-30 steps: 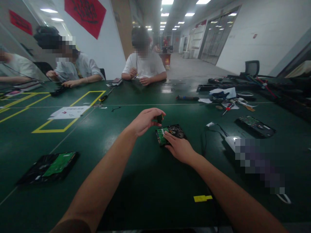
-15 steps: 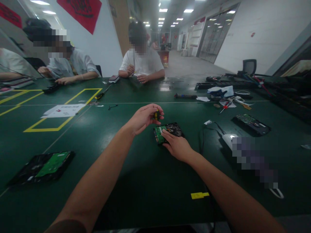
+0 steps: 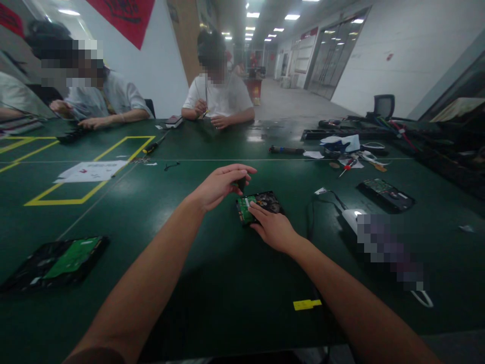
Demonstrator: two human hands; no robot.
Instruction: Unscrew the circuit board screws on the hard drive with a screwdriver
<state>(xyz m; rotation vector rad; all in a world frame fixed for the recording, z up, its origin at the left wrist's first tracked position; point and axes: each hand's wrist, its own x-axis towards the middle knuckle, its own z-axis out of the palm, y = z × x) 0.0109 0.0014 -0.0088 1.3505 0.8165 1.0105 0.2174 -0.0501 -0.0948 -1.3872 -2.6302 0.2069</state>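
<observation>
A hard drive (image 3: 271, 202) with a green circuit board lies on the dark green table in front of me. My right hand (image 3: 271, 225) holds it down, fingers stretched over the board and thumb by its near edge. Above the drive's far left corner, my left hand (image 3: 225, 186) is closed round the dark handle of a screwdriver (image 3: 240, 185). That handle stands roughly upright, and my fingers cover part of it. Whether its tip touches a screw I cannot tell.
Another hard drive (image 3: 60, 263) lies at the near left, and a third drive (image 3: 386, 194) at the right. A white device (image 3: 354, 217) with a cable is right of my hands. Paper (image 3: 91, 171) lies at the left. Two people sit across the table.
The fingers of my left hand have shifted on the screwdriver handle, and its yellow part no longer shows. My right hand stays on the drive. The whole view has shifted slightly.
</observation>
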